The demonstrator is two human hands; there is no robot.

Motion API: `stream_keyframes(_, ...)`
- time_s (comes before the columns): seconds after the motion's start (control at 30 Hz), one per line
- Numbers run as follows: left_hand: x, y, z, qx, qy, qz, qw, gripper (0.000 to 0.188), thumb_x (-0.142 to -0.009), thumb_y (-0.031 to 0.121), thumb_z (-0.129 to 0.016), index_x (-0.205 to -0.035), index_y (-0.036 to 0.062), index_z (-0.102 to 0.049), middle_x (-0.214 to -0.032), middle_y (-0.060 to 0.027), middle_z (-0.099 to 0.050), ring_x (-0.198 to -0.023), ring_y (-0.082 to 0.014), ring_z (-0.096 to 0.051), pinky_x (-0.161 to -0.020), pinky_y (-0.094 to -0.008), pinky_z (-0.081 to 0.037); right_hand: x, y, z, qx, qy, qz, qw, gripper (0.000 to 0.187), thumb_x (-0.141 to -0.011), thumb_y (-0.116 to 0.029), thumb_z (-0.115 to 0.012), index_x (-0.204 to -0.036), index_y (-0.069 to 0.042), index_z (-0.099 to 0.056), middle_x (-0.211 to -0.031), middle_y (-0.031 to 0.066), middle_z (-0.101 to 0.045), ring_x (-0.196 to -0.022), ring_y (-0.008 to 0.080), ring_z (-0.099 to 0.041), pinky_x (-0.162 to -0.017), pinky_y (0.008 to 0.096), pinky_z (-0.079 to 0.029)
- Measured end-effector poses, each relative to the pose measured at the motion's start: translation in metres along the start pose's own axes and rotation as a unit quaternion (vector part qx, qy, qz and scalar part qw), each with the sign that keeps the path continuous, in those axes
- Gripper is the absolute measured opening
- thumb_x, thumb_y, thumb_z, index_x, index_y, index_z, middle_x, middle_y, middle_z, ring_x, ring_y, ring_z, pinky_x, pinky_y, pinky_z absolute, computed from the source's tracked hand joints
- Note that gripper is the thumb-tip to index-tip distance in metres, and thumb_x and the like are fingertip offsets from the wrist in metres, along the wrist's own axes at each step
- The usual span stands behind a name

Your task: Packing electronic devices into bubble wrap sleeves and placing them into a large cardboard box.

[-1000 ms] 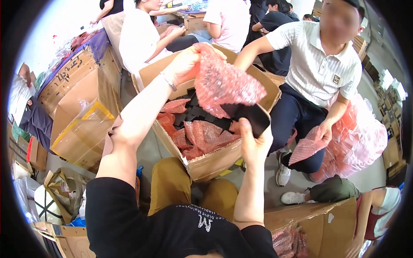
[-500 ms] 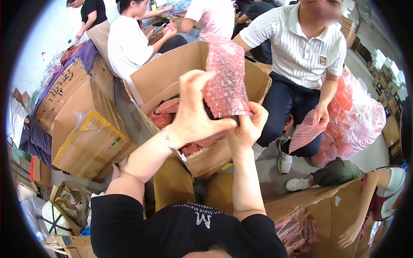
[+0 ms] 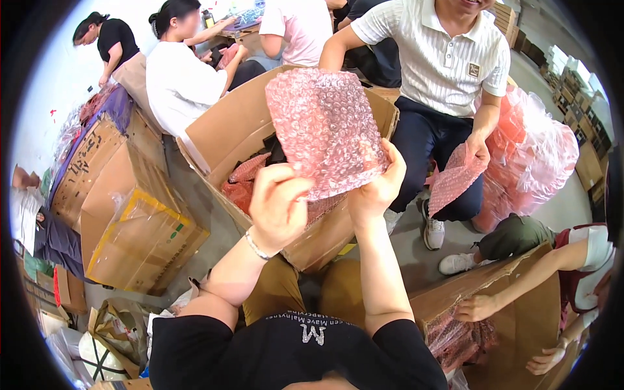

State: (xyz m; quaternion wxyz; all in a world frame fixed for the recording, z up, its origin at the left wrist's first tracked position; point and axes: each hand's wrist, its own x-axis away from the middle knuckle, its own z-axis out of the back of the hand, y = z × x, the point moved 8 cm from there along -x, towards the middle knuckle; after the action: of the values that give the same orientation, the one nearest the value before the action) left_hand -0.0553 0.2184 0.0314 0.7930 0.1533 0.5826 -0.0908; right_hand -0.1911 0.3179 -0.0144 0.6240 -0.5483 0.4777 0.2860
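A pink bubble-wrap bag (image 3: pixel 322 133) is held up in front of me, spread wide, with something darker showing through its right part. My right hand (image 3: pixel 378 188) grips its lower right edge, thumb on the near side. At the lower left corner, my left hand (image 3: pixel 281 203) has its fingers curled and pinched on the film. Below and behind the bag stands an open cardboard box (image 3: pixel 231 123) with pink-wrapped pieces (image 3: pixel 239 194) and dark items inside. The bag hides part of the box's contents.
Across from me a seated person holds another pink bubble-wrap piece (image 3: pixel 458 182), beside a large plastic sack (image 3: pixel 526 156) of pink wrap. Another open carton (image 3: pixel 520 305) stands at lower right, a person's hand (image 3: pixel 478 307) reaching in. A taped carton (image 3: pixel 146 227) is at left.
The bag has turned from narrow to broad side and shifted left. My left hand has come down from beside it to its lower left corner. At lower right, another person's hand has reached into the carton.
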Motion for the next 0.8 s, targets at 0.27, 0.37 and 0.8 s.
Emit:
stream_keyframes(0.27, 0.004, -0.08, -0.002, 0.46, 0.02, 0.362, 0.811, 0.055, -0.085, 0.031, -0.055, -0.124, -0.0003, -0.032, -0.112, -0.0094, -0.044, -0.105, -0.0242, -0.049, -0.091, -0.0363, -0.04, 0.002, 0.022, 0.001, -0.161, -0.004, -0.113, 0.981, 0.024, -0.074, 0.002, -0.067, -0.097, 0.002, -0.059, -0.107, 0.0123, -0.046, -0.094, 0.0233, -0.053, -0.079, 0.0299, -0.046)
stream_keyframes(0.37, 0.032, -0.11, -0.044, 0.575, -0.051, 0.525, 0.625, 0.044, -0.09, 0.031, -0.05, -0.124, 0.0039, -0.043, -0.124, -0.0105, -0.048, -0.112, -0.0197, -0.047, -0.095, -0.0359, -0.038, 0.006, 0.029, -0.011, -0.34, -0.031, -0.318, 0.884, 0.031, -0.082, -0.023, -0.064, -0.102, -0.001, -0.058, -0.098, 0.0133, -0.058, -0.085, 0.0195, -0.057, -0.077, 0.0292, -0.047)
stream_keyframes(0.8, 0.033, -0.103, -0.088, 0.653, -0.114, 0.552, 0.506, 0.038, -0.088, 0.01, -0.047, -0.123, -0.0019, -0.042, -0.118, -0.0142, -0.052, -0.108, -0.0269, -0.05, -0.095, -0.0433, -0.04, 0.027, 0.012, 0.007, -0.051, -0.129, -0.136, 0.981, 0.024, -0.08, -0.007, -0.051, -0.103, -0.001, -0.054, -0.102, 0.0144, -0.05, -0.08, 0.0299, -0.06, -0.059, 0.036, -0.053)
